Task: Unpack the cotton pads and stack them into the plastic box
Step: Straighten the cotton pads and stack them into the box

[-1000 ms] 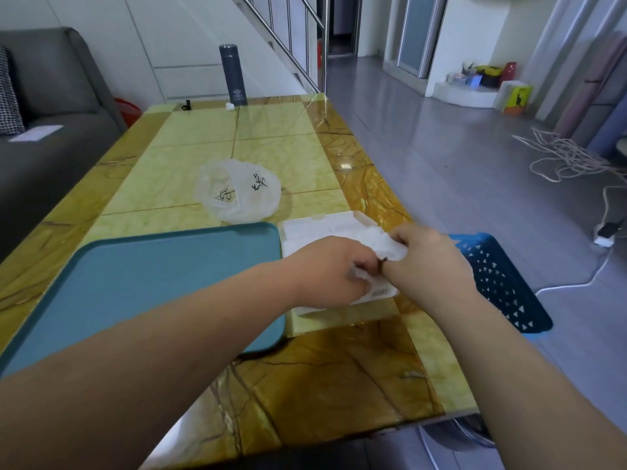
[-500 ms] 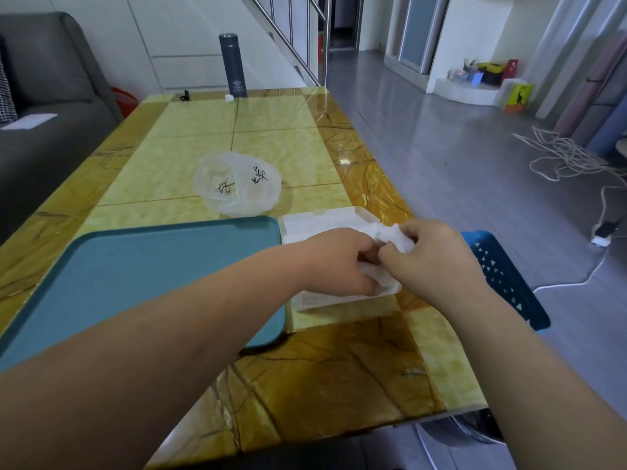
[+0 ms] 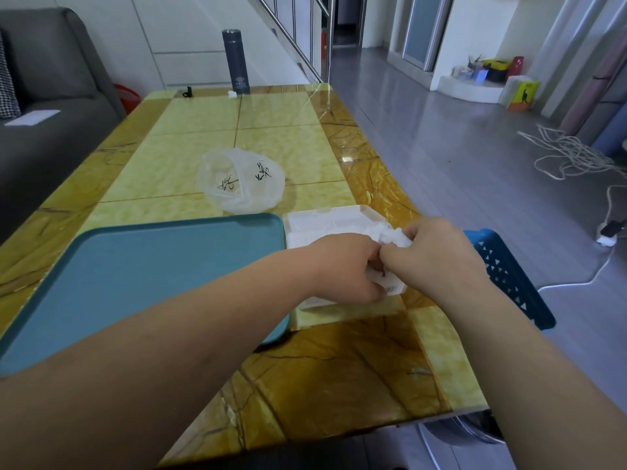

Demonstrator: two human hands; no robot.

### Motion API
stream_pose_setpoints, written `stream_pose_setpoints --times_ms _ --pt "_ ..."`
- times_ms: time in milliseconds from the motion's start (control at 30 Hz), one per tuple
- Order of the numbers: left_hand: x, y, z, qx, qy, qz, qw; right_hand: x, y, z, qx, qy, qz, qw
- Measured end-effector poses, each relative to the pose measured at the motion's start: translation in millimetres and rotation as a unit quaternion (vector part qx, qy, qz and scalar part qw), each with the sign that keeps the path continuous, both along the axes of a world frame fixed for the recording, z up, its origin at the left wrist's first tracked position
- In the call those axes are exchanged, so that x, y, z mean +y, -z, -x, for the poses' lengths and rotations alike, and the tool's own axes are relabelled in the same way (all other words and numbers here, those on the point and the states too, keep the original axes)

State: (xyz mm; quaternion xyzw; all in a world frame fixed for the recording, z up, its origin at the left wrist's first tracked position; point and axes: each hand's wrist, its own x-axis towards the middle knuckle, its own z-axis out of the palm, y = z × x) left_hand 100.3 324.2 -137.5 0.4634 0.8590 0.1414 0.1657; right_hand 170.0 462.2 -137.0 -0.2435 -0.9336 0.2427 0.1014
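Both hands meet over the near right part of the table [image 3: 339, 368], knuckles almost touching. The left hand [image 3: 342, 266] is curled tight, its fingers pinching the near side of the pack [image 3: 393, 237]. The right hand [image 3: 437, 256] is curled too, gripping the pack's far side. The pack is a crumpled white wrapper bunched up between the 2 hands. A strip with a printed label peeks out under them. How many pads are inside I cannot tell, as the hands cover most of it.

The pack is held just above the near right corner of the box [image 3: 325, 223]. The box is a shallow white plastic thing lying flat on the table, and the left hand hides its near half. What lies in it I cannot make out. Its left edge sits right against the tray [image 3: 152, 266], a wide teal one that fills the near left of the table and passes under the left forearm.

Beyond the tray and the box lies a thin clear bag [image 3: 241, 181] with black marks on it, slumped and apart from both. At the far edge stands a dark flask [image 3: 236, 61], upright, with a small white bit [image 3: 232, 93] at its foot and a small black thing [image 3: 187, 92] off to its left.

Off the right edge of the table, below the right wrist, is a blue basket [image 3: 509, 279] with triangle holes. A grey sofa [image 3: 51, 96] runs along the left with a sheet of paper [image 3: 32, 117] on its seat. A tangle of white cord [image 3: 570, 154] lies on the floor to the right.
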Motion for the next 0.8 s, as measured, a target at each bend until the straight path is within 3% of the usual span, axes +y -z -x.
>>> stream_pose_setpoints --times_ms 233,500,800 --pt "-0.2 5.7 -0.7 0.014 -0.002 -0.003 1.000 -3.1 -5.2 3.8 -0.078 0.001 -0.008 0.997" --pt "-2.9 -4.7 6.3 -0.006 -0.024 -0.015 1.000 -3.8 -8.8 -1.6 -0.024 0.016 -0.021 0.999" --pt "-0.4 6.1 2.7 0.021 -0.011 -0.015 1.000 -15.5 -9.3 1.4 -0.117 0.005 -0.030 0.993"
